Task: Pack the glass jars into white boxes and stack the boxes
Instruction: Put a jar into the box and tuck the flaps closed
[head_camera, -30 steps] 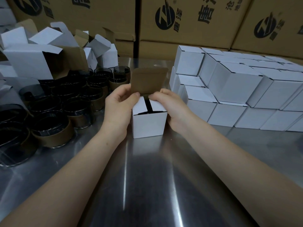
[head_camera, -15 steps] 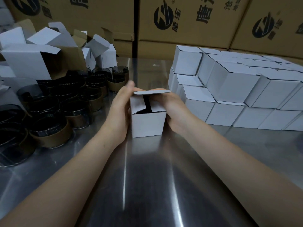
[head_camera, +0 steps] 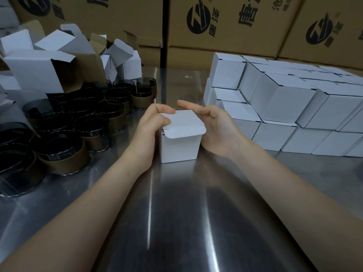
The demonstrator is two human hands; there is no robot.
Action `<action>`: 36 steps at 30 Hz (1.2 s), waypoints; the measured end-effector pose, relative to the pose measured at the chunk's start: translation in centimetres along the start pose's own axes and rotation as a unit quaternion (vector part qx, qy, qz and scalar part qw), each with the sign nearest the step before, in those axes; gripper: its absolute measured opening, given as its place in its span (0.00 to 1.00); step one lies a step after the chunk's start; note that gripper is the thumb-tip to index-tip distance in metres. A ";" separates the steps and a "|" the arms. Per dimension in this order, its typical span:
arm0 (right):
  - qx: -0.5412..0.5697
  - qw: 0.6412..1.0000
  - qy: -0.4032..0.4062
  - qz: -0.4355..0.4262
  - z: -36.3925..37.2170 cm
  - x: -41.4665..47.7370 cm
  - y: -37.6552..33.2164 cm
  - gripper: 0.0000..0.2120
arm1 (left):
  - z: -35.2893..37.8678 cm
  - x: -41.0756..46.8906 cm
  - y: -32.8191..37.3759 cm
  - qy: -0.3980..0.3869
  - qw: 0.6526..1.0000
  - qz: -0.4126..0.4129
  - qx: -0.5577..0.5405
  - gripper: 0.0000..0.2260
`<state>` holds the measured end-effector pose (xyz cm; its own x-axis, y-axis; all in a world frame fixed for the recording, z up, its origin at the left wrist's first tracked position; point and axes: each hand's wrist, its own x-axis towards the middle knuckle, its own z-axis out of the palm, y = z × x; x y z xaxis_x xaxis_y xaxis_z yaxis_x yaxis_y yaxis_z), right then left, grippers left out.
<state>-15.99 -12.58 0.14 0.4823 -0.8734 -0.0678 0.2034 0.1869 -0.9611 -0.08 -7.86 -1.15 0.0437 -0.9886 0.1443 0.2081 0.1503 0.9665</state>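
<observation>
1. One view, from a camera worn on the person's head. It looks forward and down across the steel desk (head_camera: 176, 222) from the desk's near edge.
2. It sits close. The left forearm (head_camera: 78, 222) and right forearm (head_camera: 294, 193) enter from the bottom corners and meet at the white box (head_camera: 179, 148) near the frame's middle.
3. The wide angle takes in the glass jars (head_camera: 64, 146) and open boxes (head_camera: 33, 75) toward the desk's left edge, and the stacked white boxes (head_camera: 284, 99) toward its right edge.
4. Brown cartons (head_camera: 225, 26) along the far edge fill the top.
</observation>
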 end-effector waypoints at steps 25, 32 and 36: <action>-0.269 0.946 0.019 -0.180 -1.4 -0.9 0.0 0.20 | -1.2 -0.2 -0.1 -0.075 0.981 0.092 0.154 0.25; -0.255 0.948 0.057 -0.184 -0.4 -1.0 -0.1 0.11 | -1.0 0.1 -0.2 -0.032 0.992 0.101 0.066 0.18; -0.261 0.946 0.056 -0.185 -0.2 -1.1 -0.1 0.12 | -1.2 0.3 -0.4 -0.035 0.992 0.100 0.062 0.14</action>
<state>-16.74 -11.79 0.29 0.3616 -0.8833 0.2984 -0.1213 -0.3619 -0.9243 0.98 -8.23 -1.73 0.0031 -0.9380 0.3467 0.0802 0.3458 0.9349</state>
